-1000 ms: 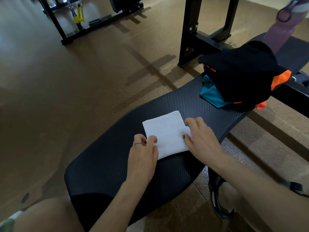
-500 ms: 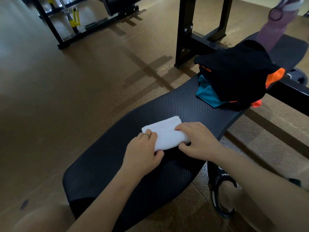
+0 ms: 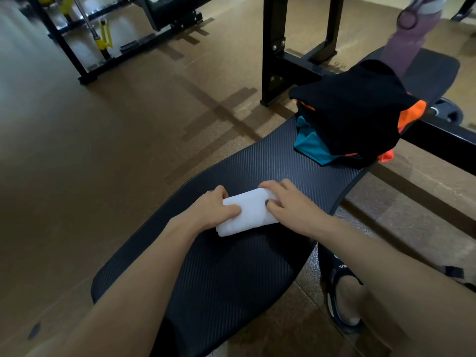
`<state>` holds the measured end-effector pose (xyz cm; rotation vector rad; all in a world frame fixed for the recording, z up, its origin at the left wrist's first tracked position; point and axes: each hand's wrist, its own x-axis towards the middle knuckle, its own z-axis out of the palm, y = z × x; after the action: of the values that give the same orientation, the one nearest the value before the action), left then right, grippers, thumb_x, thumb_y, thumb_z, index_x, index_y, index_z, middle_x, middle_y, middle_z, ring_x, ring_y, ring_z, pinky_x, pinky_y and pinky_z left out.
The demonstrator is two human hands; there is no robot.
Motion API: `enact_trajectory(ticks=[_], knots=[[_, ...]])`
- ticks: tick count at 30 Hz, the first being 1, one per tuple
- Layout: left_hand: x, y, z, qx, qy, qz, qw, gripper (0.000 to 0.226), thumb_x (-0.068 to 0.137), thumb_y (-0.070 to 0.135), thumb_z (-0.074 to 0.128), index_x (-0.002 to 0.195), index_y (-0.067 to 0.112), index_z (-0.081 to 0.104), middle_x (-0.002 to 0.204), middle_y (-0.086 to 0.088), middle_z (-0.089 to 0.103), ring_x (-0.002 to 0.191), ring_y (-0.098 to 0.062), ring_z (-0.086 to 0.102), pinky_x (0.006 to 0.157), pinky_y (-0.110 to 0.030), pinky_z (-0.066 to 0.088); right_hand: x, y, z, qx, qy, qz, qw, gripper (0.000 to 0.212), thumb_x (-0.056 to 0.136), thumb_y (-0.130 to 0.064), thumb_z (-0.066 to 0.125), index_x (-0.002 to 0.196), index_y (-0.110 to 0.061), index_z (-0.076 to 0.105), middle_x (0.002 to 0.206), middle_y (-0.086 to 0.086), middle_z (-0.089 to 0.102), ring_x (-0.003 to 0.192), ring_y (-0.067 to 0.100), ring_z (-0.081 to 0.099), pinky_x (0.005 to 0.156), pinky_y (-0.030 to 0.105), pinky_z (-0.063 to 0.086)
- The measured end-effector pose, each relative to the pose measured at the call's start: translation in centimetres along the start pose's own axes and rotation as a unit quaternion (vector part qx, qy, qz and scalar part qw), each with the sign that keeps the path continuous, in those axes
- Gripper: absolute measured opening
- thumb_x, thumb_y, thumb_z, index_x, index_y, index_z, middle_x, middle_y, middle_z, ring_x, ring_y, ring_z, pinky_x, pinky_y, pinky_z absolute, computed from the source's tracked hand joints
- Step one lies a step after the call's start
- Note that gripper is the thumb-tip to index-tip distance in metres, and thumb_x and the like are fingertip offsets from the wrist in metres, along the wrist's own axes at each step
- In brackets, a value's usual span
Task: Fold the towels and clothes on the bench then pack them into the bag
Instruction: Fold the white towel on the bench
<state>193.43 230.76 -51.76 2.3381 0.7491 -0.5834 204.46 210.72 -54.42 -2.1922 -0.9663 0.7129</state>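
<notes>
Here one white towel (image 3: pixel 248 211), folded into a thick oblong bundle, lies near the middle of the black ribbed worktop (image 3: pixel 231 274), a little toward its right edge. Its long axis runs on a slant, from the near left end up to the far right end. Two hands hold it: the left hand (image 3: pixel 208 211) has its grip curled over the left end, thumb laid across the top and fingers wrapped over the far side, and the right hand (image 3: pixel 288 202) has its grip bent over the right end, fingertips pressing the top fold.

Further along the worktop, by its far right edge and well apart from the towel, sits one heap of clothes (image 3: pixel 353 119): a black piece on top with teal and orange cloth showing beneath. Behind the heap one mauve bottle (image 3: pixel 409 34) stands.

The worktop has a carbon-weave texture and rests over a brown speckled floor (image 3: pixel 77 163). A black steel frame (image 3: pixel 273 47) rises beyond it, and a rack with yellow parts (image 3: pixel 103 37) stands at the far left. One sandalled foot (image 3: pixel 345 297) rests on the floor by the worktop's right edge.
</notes>
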Motion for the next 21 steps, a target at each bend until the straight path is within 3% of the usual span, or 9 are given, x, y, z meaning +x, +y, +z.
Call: enact_trajectory(ticks=[3,7,11,13,16,17,21], knots=[[0.1,1.0,-0.2,0.055,-0.03,-0.018,0.998,0.037,0.087,0.046,0.059,0.106,0.016,0.049,0.104,-0.004,0.055,0.083,-0.016,0.054,0.063,-0.032,0.04,0.2,0.2,-0.1,0.004,-0.007,0.002,1.0,0.034,0.096,-0.031,0.043,0.129,-0.038,0.045,0.115,-0.006,0.044,0.099,0.014,0.053,0.089,0.04,0.049],[-1.6,1.4,1.1,0.082,-0.056,0.011,0.995,0.033,0.085,0.048,0.057,0.098,0.018,0.053,0.097,-0.002,0.061,0.083,-0.02,0.061,0.068,-0.035,0.048,-1.1,-0.1,-0.6,0.02,-0.033,-0.001,0.999,0.035,0.091,-0.026,0.047,0.125,-0.036,0.05,0.116,-0.006,0.049,0.105,0.012,0.052,0.096,0.041,0.048],[-5.2,2.4,2.0,0.164,0.011,0.145,0.976,0.024,0.085,0.047,0.052,0.085,0.023,0.047,0.087,0.005,0.056,0.075,-0.015,0.053,0.064,-0.034,0.043,-4.6,-0.6,-1.3,-0.048,-0.008,-0.014,0.999,0.043,0.084,-0.024,0.056,0.127,-0.028,0.052,0.123,-0.005,0.049,0.113,0.016,0.05,0.099,0.044,0.046],[-7.1,4.0,1.6,0.193,0.028,0.217,0.957,0.027,0.077,0.053,0.044,0.082,0.027,0.044,0.085,0.008,0.051,0.075,-0.01,0.049,0.062,-0.034,0.04,-7.2,-1.3,-2.4,-0.092,0.022,-0.05,0.994,0.06,0.077,-0.024,0.06,0.136,-0.024,0.05,0.135,-0.002,0.048,0.125,0.02,0.046,0.105,0.046,0.043],[-9.9,7.6,0.8,0.221,0.033,0.314,0.923,0.034,0.072,0.059,0.037,0.086,0.03,0.044,0.087,0.012,0.047,0.077,-0.007,0.043,0.062,-0.033,0.033,-11.6,-3.4,-5.7,-0.174,-0.01,-0.056,0.983,0.086,0.069,-0.03,0.061,0.151,-0.026,0.036,0.147,-0.002,0.045,0.139,0.02,0.037,0.117,0.047,0.026],[-10.8,9.1,0.6,0.237,0.036,0.342,0.909,0.035,0.073,0.058,0.039,0.093,0.031,0.047,0.09,0.013,0.047,0.083,-0.008,0.042,0.065,-0.032,0.031,-13.1,-4.2,-7.0,-0.191,-0.028,-0.035,0.981,0.085,0.069,-0.033,0.062,0.15,-0.031,0.036,0.142,-0.004,0.05,0.136,0.019,0.04,0.117,0.047,0.024],[-14.4,15.8,0.8,0.267,0.046,0.44,0.856,0.052,0.073,0.055,0.043,0.117,0.03,0.057,0.103,0.01,0.051,0.098,-0.011,0.044,0.076,-0.035,0.039,-21.0,-5.7,-12.5,-0.156,-0.039,0.066,0.985,0.061,0.069,-0.036,0.069,0.127,-0.031,0.054,0.111,-0.004,0.061,0.103,0.02,0.057,0.089,0.042,0.048]])
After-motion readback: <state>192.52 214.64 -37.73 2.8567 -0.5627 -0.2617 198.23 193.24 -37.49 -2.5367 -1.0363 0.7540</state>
